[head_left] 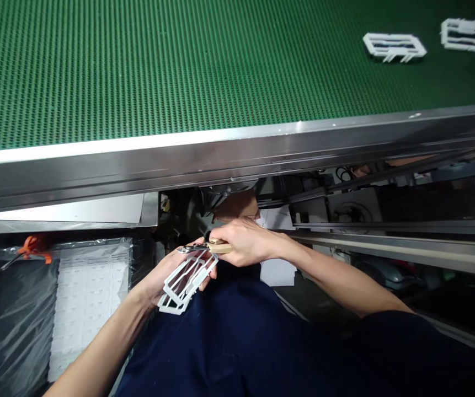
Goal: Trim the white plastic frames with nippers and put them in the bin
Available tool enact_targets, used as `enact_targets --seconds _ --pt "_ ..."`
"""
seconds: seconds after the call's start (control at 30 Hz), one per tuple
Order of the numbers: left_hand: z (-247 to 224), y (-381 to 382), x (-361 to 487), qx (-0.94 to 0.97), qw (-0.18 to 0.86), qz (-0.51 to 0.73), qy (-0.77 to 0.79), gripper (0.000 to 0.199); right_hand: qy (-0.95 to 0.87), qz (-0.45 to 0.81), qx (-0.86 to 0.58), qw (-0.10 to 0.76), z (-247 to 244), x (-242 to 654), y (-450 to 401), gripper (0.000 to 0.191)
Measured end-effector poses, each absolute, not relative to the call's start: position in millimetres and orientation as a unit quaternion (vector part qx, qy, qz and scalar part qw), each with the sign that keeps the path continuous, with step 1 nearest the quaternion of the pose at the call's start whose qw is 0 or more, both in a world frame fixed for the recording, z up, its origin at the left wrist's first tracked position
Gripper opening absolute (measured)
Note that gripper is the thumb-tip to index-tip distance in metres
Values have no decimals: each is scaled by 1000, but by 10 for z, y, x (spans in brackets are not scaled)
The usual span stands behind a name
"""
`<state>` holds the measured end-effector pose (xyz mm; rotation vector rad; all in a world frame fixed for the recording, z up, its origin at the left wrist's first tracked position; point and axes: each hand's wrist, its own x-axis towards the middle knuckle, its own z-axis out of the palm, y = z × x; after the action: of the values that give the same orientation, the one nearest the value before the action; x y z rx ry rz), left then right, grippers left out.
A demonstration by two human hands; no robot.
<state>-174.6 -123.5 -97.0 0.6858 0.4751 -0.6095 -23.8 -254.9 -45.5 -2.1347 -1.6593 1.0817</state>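
Observation:
Two white plastic frames [178,293], stacked and slightly askew, are held in my left hand [163,275] below the conveyor edge. My right hand [243,241] is wrapped round the tan handles of a pair of nippers [219,246]. The metal jaws of the nippers point left and lie at the upper end of the frames, close to my left fingers. Whether the jaws touch the plastic I cannot tell. Part of my left hand is hidden behind the frames.
A green conveyor belt [171,66] with a metal rail [229,144] runs across the top. Another white frame [395,46] and linked ones [468,35] lie on it at right. At lower left, an orange-handled tool [34,249] rests near a plastic-wrapped box with white sheets [86,303].

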Motion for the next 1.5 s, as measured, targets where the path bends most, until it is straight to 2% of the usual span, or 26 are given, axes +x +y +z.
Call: enact_targets --seconds 0.23,0.37,0.57,0.8,1.23,1.33,1.5 --pt "-937 -1220 -1733 260 893 -262 257 41 -437 362 -813 134 -522 -225 -2685 26" --pt "-899 -1208 -1756 236 900 -239 277 39 -397 331 -840 165 -500 -293 -2829 24" --pt "-884 -1230 -1781 288 888 -216 285 38 -433 290 -844 128 -456 -407 -2996 17" --pt "-902 -1226 -1805 333 865 -236 293 43 -479 265 -834 72 -436 -421 -3002 20" --pt "-901 -1221 -1865 348 864 -233 279 42 -487 253 -835 53 -424 -429 -2985 16" --pt "-893 -1230 -1867 315 879 -225 279 40 -459 280 -838 92 -460 -420 -2986 18" --pt "-879 -1230 -1823 254 906 -197 275 41 -314 348 -853 230 -561 -457 -2946 31"
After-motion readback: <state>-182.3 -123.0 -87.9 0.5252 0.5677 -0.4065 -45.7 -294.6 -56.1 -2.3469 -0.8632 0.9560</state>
